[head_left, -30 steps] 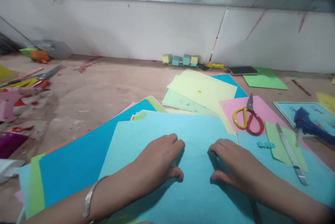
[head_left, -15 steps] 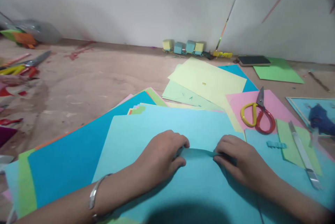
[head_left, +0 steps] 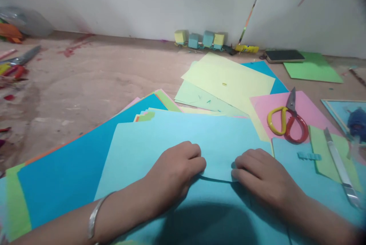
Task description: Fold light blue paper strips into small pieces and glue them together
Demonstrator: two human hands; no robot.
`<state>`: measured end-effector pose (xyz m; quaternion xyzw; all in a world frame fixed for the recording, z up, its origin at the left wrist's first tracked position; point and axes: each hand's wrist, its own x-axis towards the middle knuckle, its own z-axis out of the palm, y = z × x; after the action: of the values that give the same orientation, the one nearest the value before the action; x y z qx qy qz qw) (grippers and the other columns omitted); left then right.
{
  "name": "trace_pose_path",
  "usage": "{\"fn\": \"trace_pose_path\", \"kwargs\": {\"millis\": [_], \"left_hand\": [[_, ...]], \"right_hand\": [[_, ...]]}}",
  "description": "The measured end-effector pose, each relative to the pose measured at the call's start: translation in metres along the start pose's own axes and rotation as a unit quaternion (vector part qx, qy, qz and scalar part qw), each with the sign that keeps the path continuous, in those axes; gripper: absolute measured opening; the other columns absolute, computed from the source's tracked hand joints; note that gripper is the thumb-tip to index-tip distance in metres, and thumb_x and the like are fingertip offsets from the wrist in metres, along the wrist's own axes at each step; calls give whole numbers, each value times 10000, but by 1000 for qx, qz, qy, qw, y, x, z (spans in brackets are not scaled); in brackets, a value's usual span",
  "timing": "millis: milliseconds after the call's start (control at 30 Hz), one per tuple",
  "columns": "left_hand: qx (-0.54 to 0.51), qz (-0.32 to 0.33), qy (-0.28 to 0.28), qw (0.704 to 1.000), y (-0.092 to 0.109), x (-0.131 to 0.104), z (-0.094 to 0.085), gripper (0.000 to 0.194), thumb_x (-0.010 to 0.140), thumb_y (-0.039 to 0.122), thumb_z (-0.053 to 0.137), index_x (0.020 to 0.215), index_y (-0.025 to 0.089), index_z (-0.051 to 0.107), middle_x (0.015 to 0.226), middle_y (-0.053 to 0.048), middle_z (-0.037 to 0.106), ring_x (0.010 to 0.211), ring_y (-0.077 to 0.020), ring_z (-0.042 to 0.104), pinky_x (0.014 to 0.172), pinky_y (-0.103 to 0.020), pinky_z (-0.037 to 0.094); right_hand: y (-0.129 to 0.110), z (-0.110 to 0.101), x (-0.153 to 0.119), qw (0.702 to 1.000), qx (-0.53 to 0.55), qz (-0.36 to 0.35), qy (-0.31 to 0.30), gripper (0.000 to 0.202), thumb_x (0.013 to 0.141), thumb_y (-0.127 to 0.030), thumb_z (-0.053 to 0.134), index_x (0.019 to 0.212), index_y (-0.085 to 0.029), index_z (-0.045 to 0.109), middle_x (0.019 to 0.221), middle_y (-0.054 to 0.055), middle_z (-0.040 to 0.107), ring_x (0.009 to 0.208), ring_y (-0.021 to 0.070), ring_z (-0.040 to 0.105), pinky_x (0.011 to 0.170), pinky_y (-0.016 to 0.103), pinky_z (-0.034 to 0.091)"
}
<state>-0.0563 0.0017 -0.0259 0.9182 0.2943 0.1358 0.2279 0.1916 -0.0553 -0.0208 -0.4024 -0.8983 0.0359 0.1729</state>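
Between my hands is a light blue piece of paper (head_left: 217,170), its lower edge casting a thin dark line over the large light blue sheet (head_left: 137,149). My left hand (head_left: 178,166), with a silver bangle at its wrist, grips the paper's left end with bent fingers. At the other end, my right hand (head_left: 259,170) pinches the paper between thumb and fingers. The colour matches the sheet beneath, so the paper's upper edge is hard to make out. Right of my right hand lies a small folded blue paper strip (head_left: 309,156).
Scissors (head_left: 291,119) rest on pink paper, beside a craft knife (head_left: 341,168). Farther back are pale yellow paper (head_left: 225,71), small paper blocks (head_left: 198,39), a yellow tube (head_left: 247,48) and a phone (head_left: 284,55). Another pair of scissors (head_left: 21,60) lies far left. Darker blue paper (head_left: 77,165) spreads leftward.
The paper between my hands has turned: its narrow, folded-looking profile now appears as a broader flat face, its front edge lower. My left fingers have closed further. The view has shifted slightly.
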Motion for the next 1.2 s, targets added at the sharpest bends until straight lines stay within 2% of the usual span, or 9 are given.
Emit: {"fn": "trace_pose_path", "kwargs": {"millis": [167,367,600,800,1200], "left_hand": [[66,58,17,996,3,1,-5,255,859,48,420,685,184,548,721,-17,557,639,-162,435,570,-300,301],[95,57,-40,993,7,4,-14,233,884,60,469,723,185,584,738,-12,584,647,-164,475,582,-305,321],[50,71,-7,996,0,4,-10,272,872,63,403,742,189,607,745,-26,583,640,-165,479,572,-295,335],[37,69,25,997,-5,5,-9,310,864,41,367,775,169,636,757,-41,604,661,-166,511,588,-280,377],[119,103,-9,987,3,5,-14,306,956,87,411,759,162,633,743,-32,611,655,-187,510,580,-315,388]], "right_hand": [[-1,-5,5,999,-9,-38,16,333,984,-91,399,734,-146,611,775,69,588,752,184,466,639,326,301],[-4,-5,4,997,-12,-72,9,363,964,-52,368,699,-140,600,719,80,568,727,198,441,649,341,315],[-1,-9,3,991,-33,-129,25,278,948,-56,409,777,-141,610,746,72,578,713,188,459,667,350,358],[12,-4,3,997,-32,-46,43,293,971,-66,399,774,-157,597,791,62,596,754,182,481,655,324,349],[11,-7,8,995,-39,-82,39,279,932,-41,427,741,-173,580,760,61,597,779,182,502,670,321,373]]}}
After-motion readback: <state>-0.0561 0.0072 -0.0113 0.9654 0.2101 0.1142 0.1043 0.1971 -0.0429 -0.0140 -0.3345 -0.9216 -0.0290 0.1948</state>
